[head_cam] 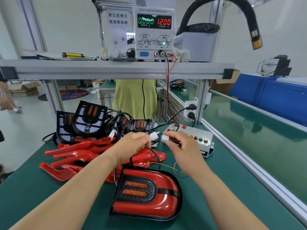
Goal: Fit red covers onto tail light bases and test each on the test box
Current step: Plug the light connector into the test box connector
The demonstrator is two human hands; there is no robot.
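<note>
Pinching a white connector between curled thumb and fingers, the left hand sits at frame centre. The right hand pinches a second white connector the same way, with a slim gap between the two. The test box stands just right of them, close to the bench's aluminium edge rail. The assembled tail light lies flat at lower centre on the green mat, with open mat to its right. Red covers and black bases crowd the left centre.
</note>
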